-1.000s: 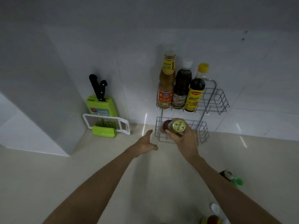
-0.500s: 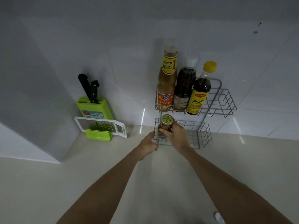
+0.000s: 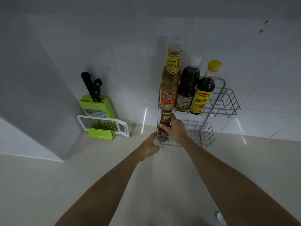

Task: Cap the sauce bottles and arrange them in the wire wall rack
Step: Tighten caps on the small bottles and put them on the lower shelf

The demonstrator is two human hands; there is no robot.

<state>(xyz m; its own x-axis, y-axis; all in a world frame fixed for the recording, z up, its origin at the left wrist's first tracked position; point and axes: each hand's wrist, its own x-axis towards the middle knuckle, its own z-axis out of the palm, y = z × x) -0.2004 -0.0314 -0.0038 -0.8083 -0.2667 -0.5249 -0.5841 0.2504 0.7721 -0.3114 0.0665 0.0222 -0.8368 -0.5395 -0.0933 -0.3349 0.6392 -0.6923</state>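
The right hand pinched a jar, seating it in the rack's lower basket. Left hand curled, empty. Next: release it upright.

Wire wall rack, two tiers, on white tiled wall above pale counter.

Upper tier: three capped bottles upright in a row, namely a tall tan sauce bottle at left, a dark bottle with white cap in the middle, a dark bottle with yellow cap and yellow label at right. Lower tier, left end: small capped bottle upright, gripped by the right hand. Left hand loosely curled just beside the rack's lower left corner; contact cannot be told. Far left: green knife block holding two black-handled knives, white-framed grater leaning in front.
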